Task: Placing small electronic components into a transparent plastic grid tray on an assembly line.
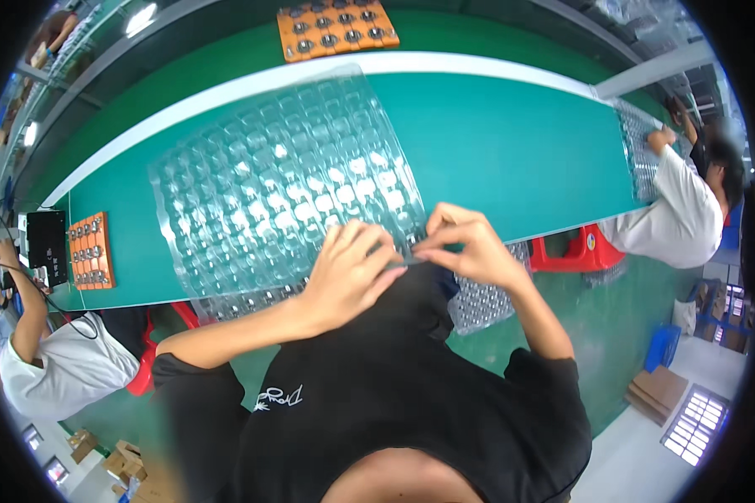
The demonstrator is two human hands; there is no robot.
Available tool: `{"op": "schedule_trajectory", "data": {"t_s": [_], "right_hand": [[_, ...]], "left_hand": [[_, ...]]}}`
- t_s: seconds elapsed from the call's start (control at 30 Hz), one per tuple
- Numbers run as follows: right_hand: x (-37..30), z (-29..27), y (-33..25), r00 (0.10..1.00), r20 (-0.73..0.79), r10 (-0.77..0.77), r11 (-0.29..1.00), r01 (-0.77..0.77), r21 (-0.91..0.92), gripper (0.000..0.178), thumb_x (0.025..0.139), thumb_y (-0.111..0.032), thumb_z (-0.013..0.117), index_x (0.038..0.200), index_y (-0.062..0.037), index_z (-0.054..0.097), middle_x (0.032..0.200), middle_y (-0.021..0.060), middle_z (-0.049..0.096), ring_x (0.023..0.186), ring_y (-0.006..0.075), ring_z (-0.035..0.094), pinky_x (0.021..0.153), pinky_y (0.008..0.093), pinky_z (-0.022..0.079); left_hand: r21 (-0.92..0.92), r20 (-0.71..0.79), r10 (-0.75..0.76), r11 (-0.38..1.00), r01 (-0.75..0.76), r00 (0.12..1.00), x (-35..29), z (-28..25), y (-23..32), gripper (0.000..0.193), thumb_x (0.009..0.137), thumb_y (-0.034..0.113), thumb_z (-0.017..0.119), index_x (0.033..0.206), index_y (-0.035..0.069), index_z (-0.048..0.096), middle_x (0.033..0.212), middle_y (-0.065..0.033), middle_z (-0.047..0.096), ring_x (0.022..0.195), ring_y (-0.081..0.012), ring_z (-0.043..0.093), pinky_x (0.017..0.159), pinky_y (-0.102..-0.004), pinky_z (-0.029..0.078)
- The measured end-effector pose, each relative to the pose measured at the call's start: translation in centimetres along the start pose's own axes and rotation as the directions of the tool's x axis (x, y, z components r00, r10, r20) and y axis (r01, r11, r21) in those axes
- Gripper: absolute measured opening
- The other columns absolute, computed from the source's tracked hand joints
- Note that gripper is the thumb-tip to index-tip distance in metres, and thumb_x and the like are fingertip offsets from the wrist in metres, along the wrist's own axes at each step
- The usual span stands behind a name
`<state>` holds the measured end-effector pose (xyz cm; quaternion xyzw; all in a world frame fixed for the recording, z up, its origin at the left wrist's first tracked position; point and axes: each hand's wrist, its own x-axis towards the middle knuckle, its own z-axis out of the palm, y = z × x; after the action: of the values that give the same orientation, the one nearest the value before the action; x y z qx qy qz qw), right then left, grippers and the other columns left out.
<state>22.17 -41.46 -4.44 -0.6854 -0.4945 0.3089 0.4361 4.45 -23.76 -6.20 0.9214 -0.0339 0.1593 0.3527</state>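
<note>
A large clear plastic blister tray (pixel 226 163) with rows of moulded pockets lies on the green worktable. My left hand (pixel 348 272) rests over its near edge, fingers stretched out and the thumb apart from them; I see nothing held in it. At the tray's near right corner, thumb and forefinger of my right hand (pixel 471 245) are pinched together. A small dark part (pixel 413 241) shows in the pocket beside those fingertips. What the pinch holds, if anything, is too small to make out.
Orange fixture boards with round metal parts lie beyond the table (pixel 338 30) and at its left end (pixel 91 250). More clear trays (pixel 482 306) are below the near edge. A co-worker sits at each side; the right one touches another tray (pixel 639 155). A red stool (pixel 583 251) stands right.
</note>
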Motion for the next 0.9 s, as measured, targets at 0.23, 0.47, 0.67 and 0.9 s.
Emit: {"op": "schedule_trajectory", "data": {"t_s": [0.23, 0.47, 0.67, 0.9], "right_hand": [[3.0, -2.6, -0.7, 0.996, -0.083, -0.042, 0.999, 0.043, 0.018, 0.009, 0.083, -0.002, 0.08, 0.092, -0.0016, 0.081, 0.085, 0.0079, 0.074, 0.078, 0.0171, 0.069, 0.071, 0.0296, 0.054], [17.5, -9.0, -0.3, 0.982, -0.164, -0.093, 0.995, 0.096, 0.013, 0.018, 0.096, -0.013, 0.073, 0.096, 0.0044, 0.076, 0.084, 0.0077, 0.071, 0.078, 0.0131, 0.067, 0.073, 0.0278, 0.056], [33.6, -9.5, 0.1, 0.992, -0.125, 0.017, 0.982, -0.04, -0.187, 0.02, 0.09, -0.02, 0.073, 0.091, -0.0003, 0.077, 0.088, 0.0193, 0.072, 0.084, 0.0298, 0.07, 0.074, 0.0364, 0.053], [43.4, -5.7, 4.0, 0.968, -0.051, -0.246, 0.709, 0.144, -0.691, 0.018, 0.09, -0.021, 0.073, 0.099, -0.0073, 0.081, 0.096, 0.0124, 0.077, 0.086, 0.0261, 0.074, 0.086, 0.0382, 0.059]], "left_hand": [[-0.338, -0.046, -0.006, 0.941, -0.01, 0.999, 2.2, -4.0, -1.7, 0.012, 0.089, 0.001, 0.075, 0.098, -0.001, 0.068, 0.099, -0.0115, 0.067, 0.088, -0.0272, 0.067, 0.073, -0.0355, 0.055], [-0.225, -0.197, -0.066, 0.974, 0.021, 0.978, 11.0, -11.9, -11.6, 0.012, 0.098, 0.008, 0.067, 0.104, -0.002, 0.064, 0.091, -0.0111, 0.07, 0.072, -0.0181, 0.069, 0.065, -0.0298, 0.055], [-0.032, -0.341, -0.157, 0.987, 0.156, 0.927, 17.9, -17.0, -24.6, 0.022, 0.098, 0.009, 0.068, 0.115, -0.005, 0.069, 0.092, -0.0112, 0.075, 0.087, -0.0155, 0.074, 0.08, -0.0285, 0.059], [0.238, -0.268, -0.072, 0.961, 0.138, 0.961, 20.2, -17.6, -31.1, 0.018, 0.094, 0.003, 0.067, 0.109, -0.004, 0.073, 0.1, -0.016, 0.074, 0.093, -0.0272, 0.076, 0.084, -0.0331, 0.059]]}}
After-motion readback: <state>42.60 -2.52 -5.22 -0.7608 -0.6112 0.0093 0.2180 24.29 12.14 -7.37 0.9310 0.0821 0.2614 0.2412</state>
